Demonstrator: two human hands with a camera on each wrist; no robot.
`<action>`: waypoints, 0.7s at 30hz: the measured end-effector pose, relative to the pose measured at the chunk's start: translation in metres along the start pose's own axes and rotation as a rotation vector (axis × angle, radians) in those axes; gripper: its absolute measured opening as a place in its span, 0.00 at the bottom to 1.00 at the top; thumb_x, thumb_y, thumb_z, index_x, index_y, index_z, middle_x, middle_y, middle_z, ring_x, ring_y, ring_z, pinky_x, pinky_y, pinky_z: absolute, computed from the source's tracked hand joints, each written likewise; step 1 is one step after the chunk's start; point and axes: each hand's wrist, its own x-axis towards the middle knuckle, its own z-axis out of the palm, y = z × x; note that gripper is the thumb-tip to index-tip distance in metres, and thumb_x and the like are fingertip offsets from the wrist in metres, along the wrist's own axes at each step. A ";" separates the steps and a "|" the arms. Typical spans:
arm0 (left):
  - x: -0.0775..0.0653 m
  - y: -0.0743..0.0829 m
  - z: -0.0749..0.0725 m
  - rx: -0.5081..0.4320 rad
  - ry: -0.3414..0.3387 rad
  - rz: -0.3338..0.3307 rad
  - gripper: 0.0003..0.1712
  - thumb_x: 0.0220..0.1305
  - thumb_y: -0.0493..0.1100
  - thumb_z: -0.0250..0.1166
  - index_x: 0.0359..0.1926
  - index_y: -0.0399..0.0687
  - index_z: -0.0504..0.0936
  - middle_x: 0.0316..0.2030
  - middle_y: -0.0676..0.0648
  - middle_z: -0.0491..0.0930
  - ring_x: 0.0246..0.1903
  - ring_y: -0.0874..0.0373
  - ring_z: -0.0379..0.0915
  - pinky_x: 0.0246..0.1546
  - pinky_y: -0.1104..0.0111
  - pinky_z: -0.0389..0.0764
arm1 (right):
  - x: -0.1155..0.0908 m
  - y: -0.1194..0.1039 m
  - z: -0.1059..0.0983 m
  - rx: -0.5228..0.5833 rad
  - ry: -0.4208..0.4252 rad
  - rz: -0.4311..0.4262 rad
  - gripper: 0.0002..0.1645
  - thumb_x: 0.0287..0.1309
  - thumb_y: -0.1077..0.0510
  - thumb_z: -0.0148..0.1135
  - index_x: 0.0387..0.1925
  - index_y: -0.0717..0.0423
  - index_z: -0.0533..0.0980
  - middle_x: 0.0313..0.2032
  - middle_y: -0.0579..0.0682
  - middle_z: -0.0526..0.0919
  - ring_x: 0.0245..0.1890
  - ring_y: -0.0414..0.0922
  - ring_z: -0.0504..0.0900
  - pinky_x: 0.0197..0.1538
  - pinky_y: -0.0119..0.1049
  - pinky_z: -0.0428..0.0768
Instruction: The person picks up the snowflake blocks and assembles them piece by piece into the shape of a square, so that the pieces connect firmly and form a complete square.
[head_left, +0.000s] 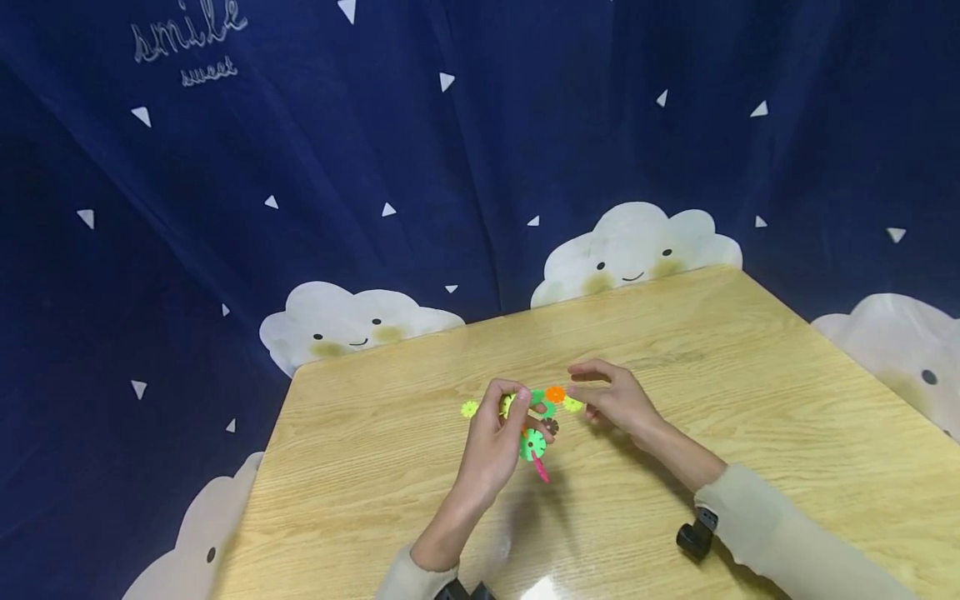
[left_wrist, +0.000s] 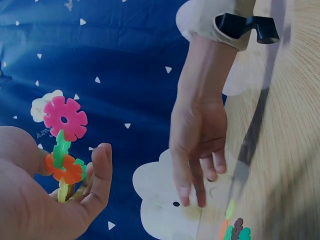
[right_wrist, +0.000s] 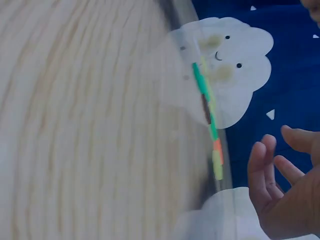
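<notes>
My left hand (head_left: 491, 442) grips a small chain of notched plastic interlocking discs over the table. Its pink disc (left_wrist: 65, 119), green disc (left_wrist: 61, 149) and orange disc (left_wrist: 67, 169) stick out of the grasp in the left wrist view. Below them a yellow disc (left_wrist: 62, 191) sits near the palm, partly hidden by the fingers. To the right, my right hand (head_left: 618, 404) holds nothing, its fingers spread and slightly bent. Its fingertips are right by a flat yellow disc (head_left: 573, 404) at the end of a group with an orange disc (head_left: 555, 394) and a brown disc (head_left: 550, 426).
A lone yellow disc (head_left: 469, 409) lies left of my left hand. The wood-grain table (head_left: 360, 483) backs onto a dark blue curtain (head_left: 495, 150) printed with clouds and triangles. A black wrist camera (head_left: 697, 533) is strapped to the right sleeve.
</notes>
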 end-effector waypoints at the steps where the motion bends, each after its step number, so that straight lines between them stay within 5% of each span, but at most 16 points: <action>1: 0.000 0.000 0.000 0.002 -0.001 0.001 0.17 0.84 0.51 0.48 0.55 0.41 0.69 0.44 0.44 0.82 0.38 0.35 0.86 0.31 0.73 0.83 | 0.001 0.002 0.000 -0.015 -0.013 0.009 0.31 0.65 0.59 0.71 0.66 0.63 0.74 0.63 0.67 0.77 0.26 0.50 0.83 0.31 0.39 0.86; 8: -0.001 0.001 0.000 -0.010 0.006 -0.010 0.18 0.84 0.51 0.48 0.55 0.39 0.68 0.42 0.44 0.81 0.33 0.56 0.85 0.33 0.72 0.83 | 0.008 0.017 0.005 -0.115 -0.054 0.026 0.33 0.57 0.70 0.70 0.65 0.65 0.74 0.66 0.70 0.74 0.26 0.48 0.82 0.28 0.37 0.86; 14: 0.000 0.001 0.002 -0.027 0.016 -0.018 0.17 0.84 0.50 0.49 0.55 0.38 0.69 0.41 0.44 0.81 0.35 0.45 0.85 0.33 0.72 0.84 | 0.010 0.019 0.009 -0.155 -0.056 0.031 0.34 0.52 0.74 0.69 0.63 0.64 0.76 0.65 0.67 0.75 0.24 0.48 0.82 0.27 0.33 0.82; 21: 0.001 0.002 0.003 -0.014 0.003 -0.017 0.17 0.84 0.50 0.48 0.54 0.38 0.68 0.40 0.44 0.80 0.34 0.48 0.85 0.33 0.72 0.83 | 0.014 0.020 0.011 -0.242 -0.065 0.015 0.32 0.50 0.75 0.68 0.60 0.63 0.78 0.63 0.66 0.78 0.20 0.45 0.80 0.22 0.29 0.77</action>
